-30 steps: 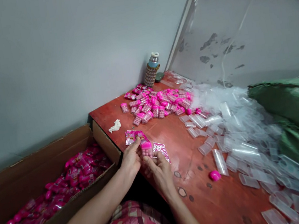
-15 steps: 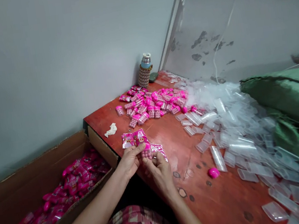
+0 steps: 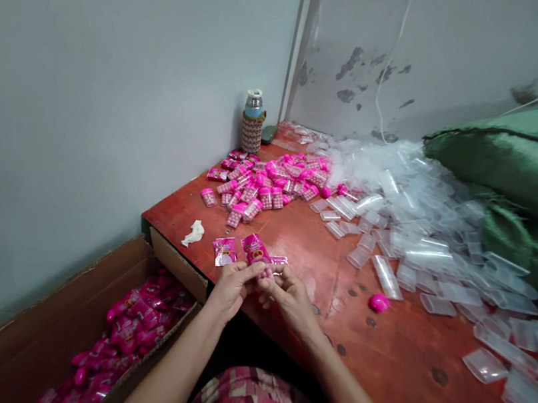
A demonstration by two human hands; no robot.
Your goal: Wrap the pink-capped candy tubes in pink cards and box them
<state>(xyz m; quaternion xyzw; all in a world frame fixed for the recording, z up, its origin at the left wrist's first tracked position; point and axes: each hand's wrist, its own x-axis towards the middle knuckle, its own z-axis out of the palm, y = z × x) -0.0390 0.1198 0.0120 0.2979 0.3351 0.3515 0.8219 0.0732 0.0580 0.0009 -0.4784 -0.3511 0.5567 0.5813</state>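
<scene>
My left hand (image 3: pixel 236 292) and my right hand (image 3: pixel 286 295) meet at the table's near edge, thumbs and fingertips closed. Between them they pinch a small clear candy bottle (image 3: pixel 266 273) filled with pink balls. A shiny pink sachet (image 3: pixel 254 247) covers its upper part; whether the bottle is inside or behind it I cannot tell. Just beyond my left hand another pink sachet (image 3: pixel 225 251) lies flat on the table. Part of a further sachet (image 3: pixel 279 260) shows behind my right fingers.
Capped candy bottles (image 3: pixel 267 191) lie piled on the red table (image 3: pixel 326 247). Clear empty containers (image 3: pixel 428 252) spread to the right, near a loose pink cap (image 3: pixel 378 303) and green sack (image 3: pixel 525 190). A cardboard box (image 3: pixel 179 258) of pink packs stands left. A flask (image 3: pixel 252 123) stands behind.
The bottle's pink cap, visible between my hands before, is now covered by the pink sachet. The sachet at the left lies separate from my fingers. The view has shifted slightly.
</scene>
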